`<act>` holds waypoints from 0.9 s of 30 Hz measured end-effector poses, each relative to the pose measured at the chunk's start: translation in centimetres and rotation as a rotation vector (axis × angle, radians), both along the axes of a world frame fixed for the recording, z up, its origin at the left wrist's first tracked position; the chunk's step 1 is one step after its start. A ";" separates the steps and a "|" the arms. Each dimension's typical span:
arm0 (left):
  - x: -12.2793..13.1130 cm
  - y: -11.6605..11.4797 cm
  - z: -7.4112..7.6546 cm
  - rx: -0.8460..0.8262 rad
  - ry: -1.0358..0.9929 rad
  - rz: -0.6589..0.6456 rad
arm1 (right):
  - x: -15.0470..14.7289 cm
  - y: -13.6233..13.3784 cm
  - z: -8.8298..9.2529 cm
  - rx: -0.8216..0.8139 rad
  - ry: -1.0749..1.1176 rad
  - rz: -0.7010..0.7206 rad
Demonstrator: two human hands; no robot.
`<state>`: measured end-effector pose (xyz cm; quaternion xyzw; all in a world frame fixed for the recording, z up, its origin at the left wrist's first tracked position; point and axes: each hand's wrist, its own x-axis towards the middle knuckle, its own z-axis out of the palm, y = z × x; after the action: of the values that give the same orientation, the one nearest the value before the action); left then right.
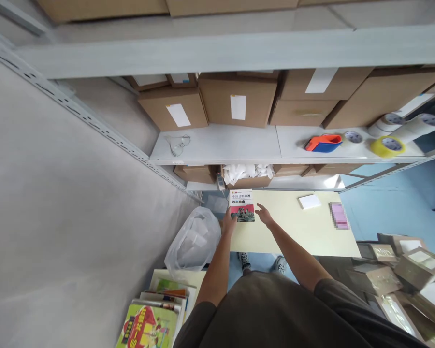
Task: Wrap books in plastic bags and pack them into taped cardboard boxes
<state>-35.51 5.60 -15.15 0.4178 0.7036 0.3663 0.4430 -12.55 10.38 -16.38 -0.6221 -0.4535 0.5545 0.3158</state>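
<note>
1. While L hand (229, 221) grips book (242, 204) by its lower L edge, R hand (264, 214) is empty, fingers extended, just beside.
2. Book at table (286, 227) L end; lifted or resting, can't tell.
3. Risk: one-sided hold; w/ slack thumb, poss. tilt/drop.

The left hand (229, 224) holds a book (242, 205) over the surface's (288, 224) far left corner, the right hand (264, 215) just beside it.

A: Lighting?
B: Bright, diffuse; glare is returned by taped cartons (376, 279) at lower right.
A: Sharpness?
B: Title on the book (242, 207) is legibly resolved; perforated shelf upright (84, 114) is skewed by wide-angle distortion; pink stack (339, 215) is pixelated.
</note>
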 end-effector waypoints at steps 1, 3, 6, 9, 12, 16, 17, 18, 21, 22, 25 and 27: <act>0.2 0.1 0.5 0.022 0.046 -0.003 | 0.8 0.1 1.0 -0.011 -0.065 -0.004; 1.0 0.6 1.5 0.068 0.129 0.000 | 2.5 0.2 3.0 0.015 -0.172 0.002; 2.8 1.9 3.7 0.156 0.177 -0.029 | 5.7 -0.2 6.1 0.172 -0.251 0.021; 5.5 3.6 6.3 0.255 0.175 -0.118 | 9.6 -1.0 8.8 0.310 -0.351 0.001; 8.8 5.5 8.7 0.336 0.201 -0.242 | 13.9 -1.6 11.0 0.407 -0.447 -0.033; 14.3 7.8 11.5 0.401 0.235 -0.379 | 20.1 -1.6 13.1 0.480 -0.547 -0.085; 15.8 8.3 12.2 0.411 0.234 -0.399 | 21.6 -1.5 13.5 0.494 -0.560 -0.096; 17.3 8.7 12.9 0.420 0.231 -0.416 | 23.0 -1.2 13.9 0.509 -0.568 -0.105; 21.7 10.0 15.1 0.454 0.226 -0.468 | 26.6 0.4 14.8 0.569 -0.564 -0.113; 23.0 10.4 15.7 0.467 0.230 -0.483 | 27.6 1.2 15.0 0.592 -0.557 -0.111; 25.9 11.5 17.5 0.492 0.252 -0.495 | 29.7 4.8 15.6 0.669 -0.533 -0.077; 27.0 12.0 18.4 0.497 0.274 -0.476 | 30.7 8.1 16.4 0.727 -0.528 -0.033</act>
<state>-8.53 17.56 3.21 0.7097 0.5291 0.3532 0.3026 18.11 18.44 0.03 -0.5980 -0.6741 0.1761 0.3961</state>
